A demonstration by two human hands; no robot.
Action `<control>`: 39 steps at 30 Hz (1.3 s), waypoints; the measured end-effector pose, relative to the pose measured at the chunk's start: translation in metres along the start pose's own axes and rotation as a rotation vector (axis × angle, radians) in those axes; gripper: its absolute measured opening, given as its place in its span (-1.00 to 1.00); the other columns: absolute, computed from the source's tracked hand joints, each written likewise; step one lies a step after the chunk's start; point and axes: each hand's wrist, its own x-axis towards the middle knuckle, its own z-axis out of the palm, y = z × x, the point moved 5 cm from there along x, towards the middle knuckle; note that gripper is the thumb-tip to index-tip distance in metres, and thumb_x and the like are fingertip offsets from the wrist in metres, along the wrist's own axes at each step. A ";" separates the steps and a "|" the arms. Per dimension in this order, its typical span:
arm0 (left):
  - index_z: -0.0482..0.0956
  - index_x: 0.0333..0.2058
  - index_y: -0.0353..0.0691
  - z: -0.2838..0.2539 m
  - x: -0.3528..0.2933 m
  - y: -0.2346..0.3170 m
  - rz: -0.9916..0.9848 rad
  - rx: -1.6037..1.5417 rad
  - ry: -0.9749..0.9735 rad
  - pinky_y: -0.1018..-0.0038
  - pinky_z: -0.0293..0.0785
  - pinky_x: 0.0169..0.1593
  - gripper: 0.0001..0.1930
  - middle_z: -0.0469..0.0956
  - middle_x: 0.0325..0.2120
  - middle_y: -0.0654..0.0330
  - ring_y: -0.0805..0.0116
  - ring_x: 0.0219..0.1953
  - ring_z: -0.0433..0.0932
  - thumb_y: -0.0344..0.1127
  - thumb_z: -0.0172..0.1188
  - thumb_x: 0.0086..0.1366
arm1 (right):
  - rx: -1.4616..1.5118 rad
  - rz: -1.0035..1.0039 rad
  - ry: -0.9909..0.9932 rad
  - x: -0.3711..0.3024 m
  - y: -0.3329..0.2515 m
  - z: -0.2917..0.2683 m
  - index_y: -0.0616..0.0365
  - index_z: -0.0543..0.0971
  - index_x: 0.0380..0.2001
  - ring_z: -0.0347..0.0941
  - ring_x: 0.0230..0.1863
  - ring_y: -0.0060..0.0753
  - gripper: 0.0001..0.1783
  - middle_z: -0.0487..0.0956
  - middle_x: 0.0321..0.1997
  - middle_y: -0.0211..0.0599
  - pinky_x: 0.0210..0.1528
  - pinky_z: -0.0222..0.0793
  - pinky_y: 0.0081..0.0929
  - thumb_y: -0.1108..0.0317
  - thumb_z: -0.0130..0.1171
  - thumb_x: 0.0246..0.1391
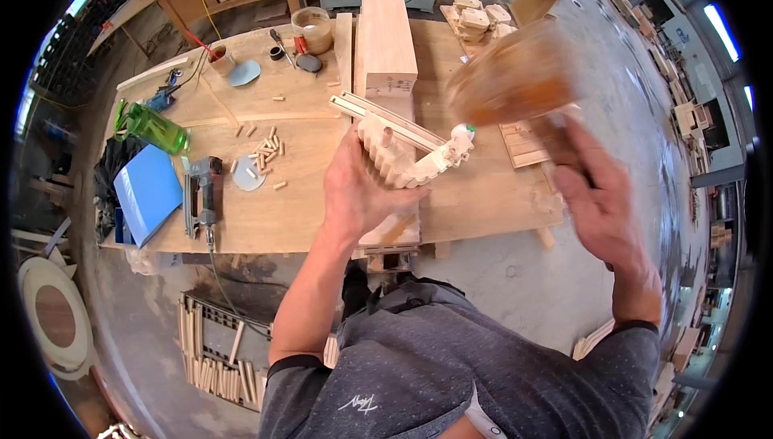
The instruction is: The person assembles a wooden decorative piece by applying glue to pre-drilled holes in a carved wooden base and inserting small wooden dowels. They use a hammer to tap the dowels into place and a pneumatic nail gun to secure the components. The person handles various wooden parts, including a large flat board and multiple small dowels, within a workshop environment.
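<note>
I stood in a woodshop at a plywood workbench (266, 221). A long block (385, 28) ran away from me. Against its near end my left hand (362, 189), fingers spread, pressed a scalloped wooden piece (403, 157), its long axis slanting from upper left to lower right. My right hand (592, 197) gripped a blurred mallet (511, 76). Dowels (264, 157) lay left.
</note>
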 end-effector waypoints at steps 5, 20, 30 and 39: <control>0.35 0.16 -0.34 0.006 -0.001 -0.006 -0.024 -0.066 -0.004 0.29 0.59 0.00 0.03 0.58 -0.10 0.01 0.09 -0.07 0.64 -0.18 0.71 -0.34 | 0.096 -0.152 0.164 -0.025 0.011 -0.010 0.28 0.27 0.40 0.55 -0.13 -0.40 -0.39 0.64 -0.01 -0.09 -0.11 0.47 -0.45 0.41 0.11 0.34; 0.39 0.10 -0.33 0.003 -0.001 -0.004 -0.019 -0.101 0.006 0.36 0.59 0.01 -0.07 0.58 -0.10 0.05 0.24 -0.08 0.63 -0.22 0.70 -0.29 | -0.155 -0.324 -0.073 0.023 -0.025 0.034 0.29 0.27 0.41 0.63 -0.07 -0.30 -0.36 0.67 0.02 -0.09 -0.09 0.53 -0.38 0.45 0.12 0.29; 0.43 0.10 -0.29 0.000 -0.001 0.001 0.023 -0.109 0.019 0.34 0.58 0.00 -0.07 0.61 -0.12 0.09 0.21 -0.09 0.64 -0.24 0.70 -0.32 | 0.263 -0.265 0.079 0.014 -0.024 0.021 0.24 0.20 0.45 0.55 -0.14 -0.48 -0.34 0.63 0.06 -0.20 -0.05 0.47 -0.49 0.40 0.11 0.35; 0.39 0.14 -0.30 -0.007 -0.001 -0.005 -0.037 -0.005 -0.048 0.32 0.56 0.06 0.01 0.56 -0.02 0.04 0.20 0.00 0.60 -0.20 0.75 -0.33 | 0.420 -0.035 0.060 0.003 0.040 0.030 0.22 0.34 0.37 0.38 -0.44 -0.70 -0.40 0.54 -0.38 -0.49 -0.40 0.36 -0.57 0.29 0.18 0.33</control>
